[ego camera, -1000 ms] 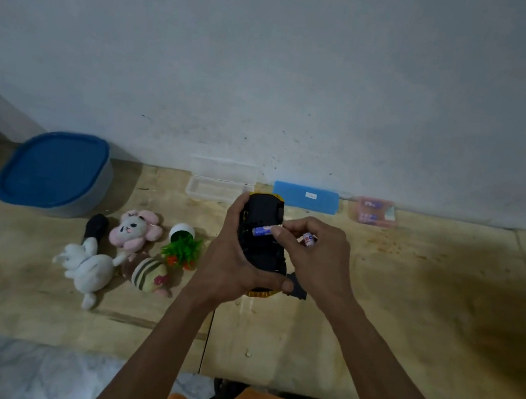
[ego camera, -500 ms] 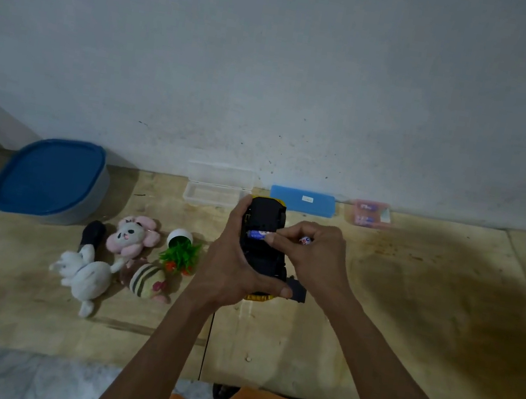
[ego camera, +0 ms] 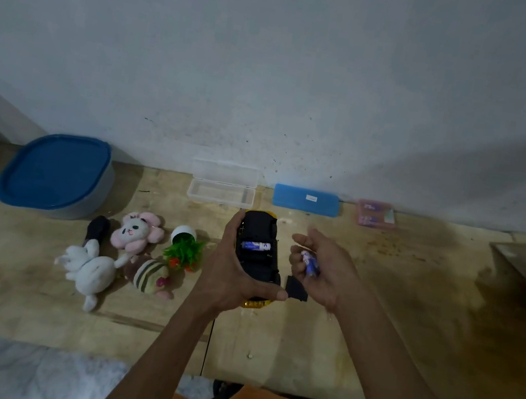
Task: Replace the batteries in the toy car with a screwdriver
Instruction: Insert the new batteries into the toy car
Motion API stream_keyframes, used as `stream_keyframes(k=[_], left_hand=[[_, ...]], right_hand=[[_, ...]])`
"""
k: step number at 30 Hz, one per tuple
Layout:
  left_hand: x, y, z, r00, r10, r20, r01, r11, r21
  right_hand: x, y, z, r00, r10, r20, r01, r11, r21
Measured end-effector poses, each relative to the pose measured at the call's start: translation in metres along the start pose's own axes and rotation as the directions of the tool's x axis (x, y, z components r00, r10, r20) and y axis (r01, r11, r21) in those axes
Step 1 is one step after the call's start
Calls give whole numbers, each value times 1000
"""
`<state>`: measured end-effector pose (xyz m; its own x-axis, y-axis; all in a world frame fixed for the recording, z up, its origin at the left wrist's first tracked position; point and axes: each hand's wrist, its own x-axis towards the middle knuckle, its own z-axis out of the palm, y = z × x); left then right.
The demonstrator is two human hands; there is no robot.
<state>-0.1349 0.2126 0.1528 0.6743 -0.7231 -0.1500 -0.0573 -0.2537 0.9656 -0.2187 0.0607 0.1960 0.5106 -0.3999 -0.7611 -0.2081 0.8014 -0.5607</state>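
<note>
- Fingers of my left hand (ego camera: 235,284) are wrapped round the upturned toy car (ego camera: 257,249) at the centre of the frame, thumb along its lower right side, the black underside facing up.
- One battery (ego camera: 256,245) lies across the uncovered compartment in the car's belly.
- To the right of the car, my right hand (ego camera: 326,270) is turned palm up with the fingers loosely curled, cradling a second battery (ego camera: 310,263); the hand is blurred, so I cannot be sure how firmly it is pinched.
- Just below that hand a small black piece (ego camera: 296,289) shows, probably the compartment cover.
- No screwdriver is in view that I can make out.
- Judging by its look, the car is light, rigid plastic; gripping it by the flanks between the wheels, as now, keeps the compartment level.
- Batteries like these are smooth, small and apt to roll, so I would take mine by the middle of its barrel between thumb and forefinger and press it in against the spring end first.
</note>
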Motion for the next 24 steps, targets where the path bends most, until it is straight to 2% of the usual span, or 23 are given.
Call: stream_keyframes(k=[2,4,9,15,18,20,24], left_hand=[[-1,-5,-3,1000,-7,-13,7,1000,7],[-1,-6,-5,1000,-8,-18,9,1000,16],[0,-6,-7,1000,5,-13,-5,999,48],[3,-2,-9,1000,22,0,-22,999,46],[4,0,-11,1000,21,15,-22,999,37],[4,0,-12,1000,20,24,-20,999,27],[4,1,-11,999,-5,35,5,1000,7]], right_hand=[[2,-3,-5,994,95,50,-102,982,158],[0,-4,-9,991,101,92,-118,971,206],[-11,-6,-10,982,6,189,-30,992,121],[-10,-4,-9,982,-88,165,81,995,50],[-11,-5,-5,981,-131,140,137,990,-36],[-13,-5,-1,977,-167,134,188,969,-161],[-15,-3,9,929,-321,185,369,834,-409]])
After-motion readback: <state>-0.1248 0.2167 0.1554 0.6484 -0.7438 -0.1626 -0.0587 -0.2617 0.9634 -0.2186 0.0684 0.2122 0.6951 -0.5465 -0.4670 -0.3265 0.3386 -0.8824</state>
